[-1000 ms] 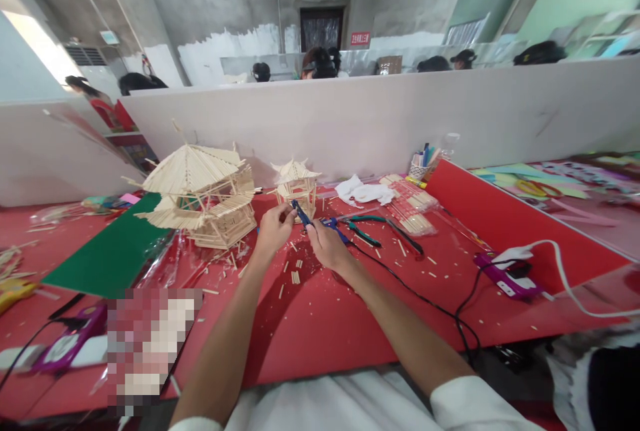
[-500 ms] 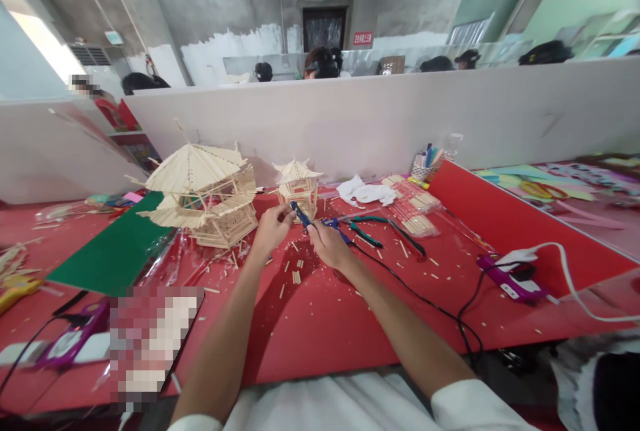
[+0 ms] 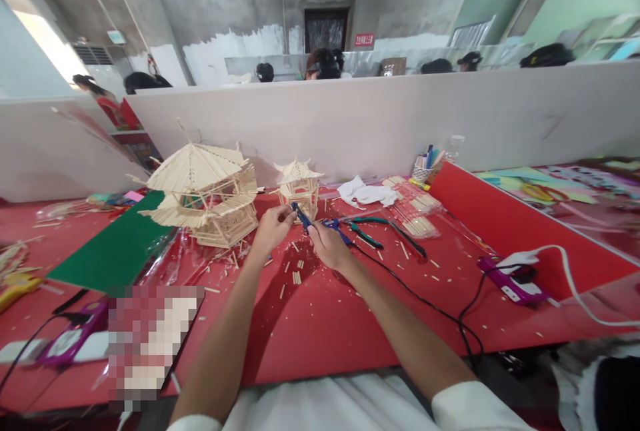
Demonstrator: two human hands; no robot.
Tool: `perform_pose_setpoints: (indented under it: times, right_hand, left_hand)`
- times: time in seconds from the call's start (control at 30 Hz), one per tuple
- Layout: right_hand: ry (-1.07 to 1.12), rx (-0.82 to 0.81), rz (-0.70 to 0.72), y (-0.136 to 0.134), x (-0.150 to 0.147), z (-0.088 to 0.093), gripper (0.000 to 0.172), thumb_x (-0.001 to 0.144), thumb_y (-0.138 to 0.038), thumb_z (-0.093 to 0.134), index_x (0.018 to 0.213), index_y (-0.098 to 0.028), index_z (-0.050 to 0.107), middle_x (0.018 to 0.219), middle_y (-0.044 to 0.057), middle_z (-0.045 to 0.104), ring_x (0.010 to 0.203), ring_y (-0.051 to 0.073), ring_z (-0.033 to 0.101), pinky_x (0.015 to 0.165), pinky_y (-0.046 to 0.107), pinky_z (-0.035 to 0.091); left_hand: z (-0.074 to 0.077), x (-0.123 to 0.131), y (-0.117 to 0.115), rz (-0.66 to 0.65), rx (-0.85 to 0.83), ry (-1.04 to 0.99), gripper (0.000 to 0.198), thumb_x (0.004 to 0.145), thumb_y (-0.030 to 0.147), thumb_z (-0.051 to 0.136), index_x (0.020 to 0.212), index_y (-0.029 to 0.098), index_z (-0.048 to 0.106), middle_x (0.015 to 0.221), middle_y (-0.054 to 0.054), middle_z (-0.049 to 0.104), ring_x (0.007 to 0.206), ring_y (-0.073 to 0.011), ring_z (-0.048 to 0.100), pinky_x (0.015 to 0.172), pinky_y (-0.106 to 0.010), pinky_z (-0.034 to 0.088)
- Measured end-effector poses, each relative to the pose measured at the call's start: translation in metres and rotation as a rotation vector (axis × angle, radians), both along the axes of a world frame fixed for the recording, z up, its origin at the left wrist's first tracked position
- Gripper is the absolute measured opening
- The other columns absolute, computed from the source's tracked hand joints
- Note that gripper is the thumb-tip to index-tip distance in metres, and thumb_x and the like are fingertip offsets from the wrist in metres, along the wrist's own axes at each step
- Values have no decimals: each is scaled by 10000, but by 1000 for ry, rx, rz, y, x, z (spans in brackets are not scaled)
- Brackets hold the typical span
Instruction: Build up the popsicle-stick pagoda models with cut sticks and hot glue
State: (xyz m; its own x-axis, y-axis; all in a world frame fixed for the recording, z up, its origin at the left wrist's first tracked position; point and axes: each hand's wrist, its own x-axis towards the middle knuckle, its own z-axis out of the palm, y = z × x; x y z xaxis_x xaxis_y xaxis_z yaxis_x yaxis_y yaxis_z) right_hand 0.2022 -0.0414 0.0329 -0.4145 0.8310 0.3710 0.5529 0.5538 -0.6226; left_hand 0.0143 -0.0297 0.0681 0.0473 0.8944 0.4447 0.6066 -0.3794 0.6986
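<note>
My left hand (image 3: 274, 228) is closed in a pinch, fingertips beside the tip of a dark-blue hand tool (image 3: 302, 217) that looks like small pliers. Whatever is between those fingertips is too small to make out. Wrapped round the tool's near end is my right hand (image 3: 327, 244). Right behind both hands stands a small stick pavilion (image 3: 299, 174) with upturned roof corners. A larger stick pavilion (image 3: 200, 171) is to the left. Short cut sticks (image 3: 297, 278) lie on the red tabletop (image 3: 310, 338) below the hands.
Right of my hands are a blue corded tool (image 3: 337, 228), green-handled pliers (image 3: 367, 234), a white cloth (image 3: 365, 192) and bagged sticks (image 3: 417, 214). Purple power strips (image 3: 515, 284) and cables lie on both sides. A white partition (image 3: 350, 121) stands behind, with people beyond it.
The view has shifted very slightly. Both hands and the dark-blue tool keep the same position over the table.
</note>
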Motion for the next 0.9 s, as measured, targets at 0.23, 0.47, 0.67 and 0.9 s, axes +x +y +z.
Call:
perform_pose_setpoints:
  times: [0.23, 0.47, 0.67, 0.9]
  right_hand:
    - [-77, 47, -30, 0, 0, 4, 333, 1060, -338, 278, 1091, -173, 566, 769, 38, 669, 709, 184, 634, 663, 253, 352]
    - [-86, 64, -25, 0, 0, 1, 338, 1063, -334, 258, 1112, -173, 552, 834, 64, 683, 778, 204, 648, 682, 261, 351]
    - [-97, 62, -45, -1, -1, 1, 332, 1058, -339, 277, 1078, -165, 559, 825, 78, 685, 736, 207, 640, 658, 266, 337]
    - [22, 57, -37, 1, -6, -3, 399, 1050, -388, 247, 1007, -184, 587, 799, 74, 673, 706, 202, 618, 653, 276, 359]
  left_hand:
    - [4, 4, -5, 39, -10, 32, 211, 829, 310, 533, 711, 157, 617, 645, 7, 590, 628, -133, 491, 639, -255, 365]
    - [8, 8, -9, 70, -32, 44, 197, 823, 296, 525, 708, 158, 606, 650, 9, 587, 635, -130, 489, 642, -250, 357]
    - [6, 8, -8, 65, -31, 24, 205, 822, 308, 526, 692, 160, 588, 642, 12, 573, 635, -129, 478, 637, -248, 350]
    - [3, 4, -3, -18, -9, -60, 226, 827, 332, 537, 695, 154, 582, 624, 19, 544, 613, -122, 458, 626, -250, 345]
